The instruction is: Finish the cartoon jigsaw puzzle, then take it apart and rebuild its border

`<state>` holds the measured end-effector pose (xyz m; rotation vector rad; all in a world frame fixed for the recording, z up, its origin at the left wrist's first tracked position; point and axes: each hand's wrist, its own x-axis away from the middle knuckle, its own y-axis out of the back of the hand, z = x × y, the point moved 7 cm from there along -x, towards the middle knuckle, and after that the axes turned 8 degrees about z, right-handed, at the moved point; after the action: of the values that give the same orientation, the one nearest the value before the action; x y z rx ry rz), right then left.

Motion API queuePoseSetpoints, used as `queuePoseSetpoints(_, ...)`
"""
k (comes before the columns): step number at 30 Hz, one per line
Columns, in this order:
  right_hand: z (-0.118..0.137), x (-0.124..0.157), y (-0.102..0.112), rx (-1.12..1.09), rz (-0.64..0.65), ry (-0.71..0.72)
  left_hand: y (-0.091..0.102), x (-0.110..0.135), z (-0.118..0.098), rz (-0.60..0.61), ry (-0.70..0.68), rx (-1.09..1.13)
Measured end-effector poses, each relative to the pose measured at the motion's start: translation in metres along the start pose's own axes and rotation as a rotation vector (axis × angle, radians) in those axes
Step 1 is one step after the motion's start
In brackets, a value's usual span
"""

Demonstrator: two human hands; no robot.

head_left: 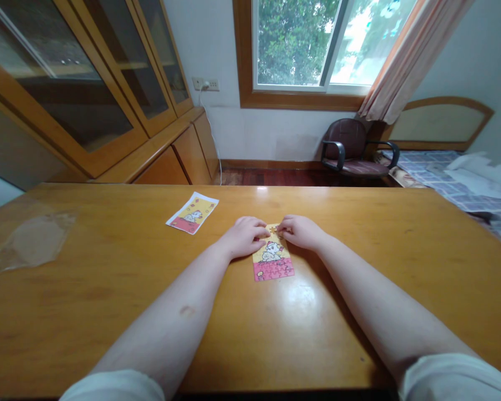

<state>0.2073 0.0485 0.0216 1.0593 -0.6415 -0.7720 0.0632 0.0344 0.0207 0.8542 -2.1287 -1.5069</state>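
A small jigsaw puzzle (273, 268) lies flat on the wooden table, with a white cartoon animal on yellow above and pink below. Near its top edge a piece-shaped gap shows the table's colour. My left hand (246, 235) rests along the puzzle's upper left side, its fingers bent loosely and the thumb apart from them. At the upper right corner, my right hand (301, 231) has its fingertips pinched together on what looks like a puzzle piece, mostly hidden by the fingers. A picture card (193, 214) with the same design lies to the left, beyond my left hand.
A clear plastic bag (33, 239) lies on the left of the table (150, 312). Past the far edge are a glass-doored cabinet (108, 72), a window (292, 44), an armchair (348, 146) and a bed (434, 167) on the right.
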Motion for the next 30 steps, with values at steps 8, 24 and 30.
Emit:
queuePoseSetpoints(8,-0.040,0.004,0.016,0.016,-0.035,-0.235,-0.003,-0.001,0.000,-0.001,-0.054,0.008)
queuePoseSetpoints(24,-0.051,0.002,0.001,-0.222,0.023,-0.342,-0.004,-0.002,0.002,0.020,-0.050,0.021)
queuePoseSetpoints(30,-0.037,0.001,0.000,-0.440,-0.107,-0.311,-0.005,-0.002,0.001,0.056,-0.056,0.045)
